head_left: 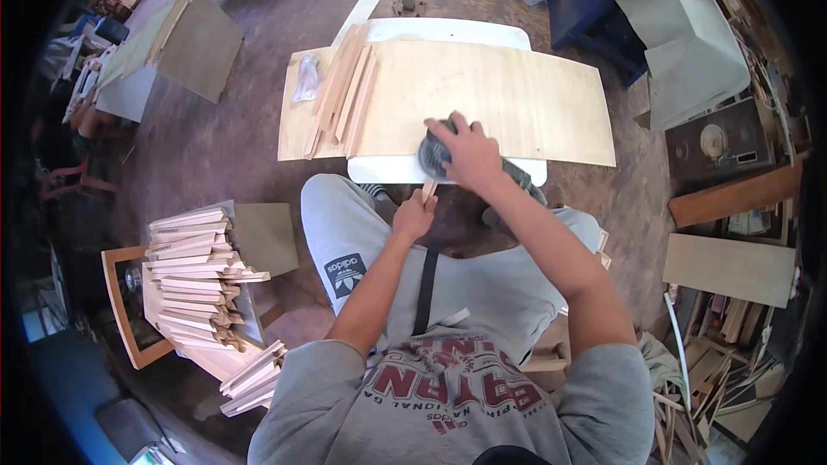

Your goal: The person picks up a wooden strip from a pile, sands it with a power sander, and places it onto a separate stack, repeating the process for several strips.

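My right hand (pixel 473 155) is wrapped over a dark power sander (pixel 432 155) at the near edge of the plywood board (pixel 491 95). Between the fingers of my left hand (pixel 414 216) is the near end of a narrow wooden strip (pixel 428 189). The strip's far end goes under the sander and is hidden there. On the left part of the board lies a bundle of long pale wooden strips (pixel 346 90), with a clear plastic bag (pixel 307 77) beside it.
Many cut wooden pieces (pixel 194 280) are stacked at my left, near a wooden frame (pixel 121 310). A white tabletop (pixel 448 30) shows under the board. A blue stand (pixel 590 13) and leaning panels (pixel 698 52) stand at the back right. Scrap wood (pixel 698 379) lies at lower right.
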`<state>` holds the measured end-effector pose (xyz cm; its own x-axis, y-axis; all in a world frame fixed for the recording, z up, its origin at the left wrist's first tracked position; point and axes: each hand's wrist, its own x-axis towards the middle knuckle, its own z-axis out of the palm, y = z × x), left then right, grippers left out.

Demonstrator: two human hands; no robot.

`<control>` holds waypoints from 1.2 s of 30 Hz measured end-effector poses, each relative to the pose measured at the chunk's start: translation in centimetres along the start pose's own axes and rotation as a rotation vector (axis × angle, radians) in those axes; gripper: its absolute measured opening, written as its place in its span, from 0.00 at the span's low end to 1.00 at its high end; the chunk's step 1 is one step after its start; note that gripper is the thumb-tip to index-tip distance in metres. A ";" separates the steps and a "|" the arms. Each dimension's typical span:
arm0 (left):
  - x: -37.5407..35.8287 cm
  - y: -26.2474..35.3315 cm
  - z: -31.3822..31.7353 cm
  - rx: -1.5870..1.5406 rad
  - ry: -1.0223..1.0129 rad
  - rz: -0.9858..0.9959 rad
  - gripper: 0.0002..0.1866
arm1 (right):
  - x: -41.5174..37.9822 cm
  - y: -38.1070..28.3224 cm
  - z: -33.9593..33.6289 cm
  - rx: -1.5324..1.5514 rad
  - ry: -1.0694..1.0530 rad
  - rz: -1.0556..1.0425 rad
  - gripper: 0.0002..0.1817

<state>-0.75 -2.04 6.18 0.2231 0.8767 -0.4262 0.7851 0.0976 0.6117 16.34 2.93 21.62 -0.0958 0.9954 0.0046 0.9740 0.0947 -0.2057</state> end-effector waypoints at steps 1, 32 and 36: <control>-0.1 0.0 -0.2 0.021 -0.002 0.004 0.26 | 1.0 1.1 0.4 0.012 0.040 0.041 0.44; 8.3 5.0 -11.8 0.312 0.159 0.421 0.20 | 0.4 14.7 -0.3 -0.080 0.128 0.620 0.47; 7.3 1.0 -4.1 0.024 0.098 0.114 0.26 | 0.4 13.5 -0.4 -0.052 0.090 0.584 0.49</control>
<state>-0.73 6.40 6.38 0.2552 0.9233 -0.2870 0.7714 -0.0155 0.6361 29.48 4.65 19.20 0.4745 0.8802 -0.0117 0.8693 -0.4706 -0.1513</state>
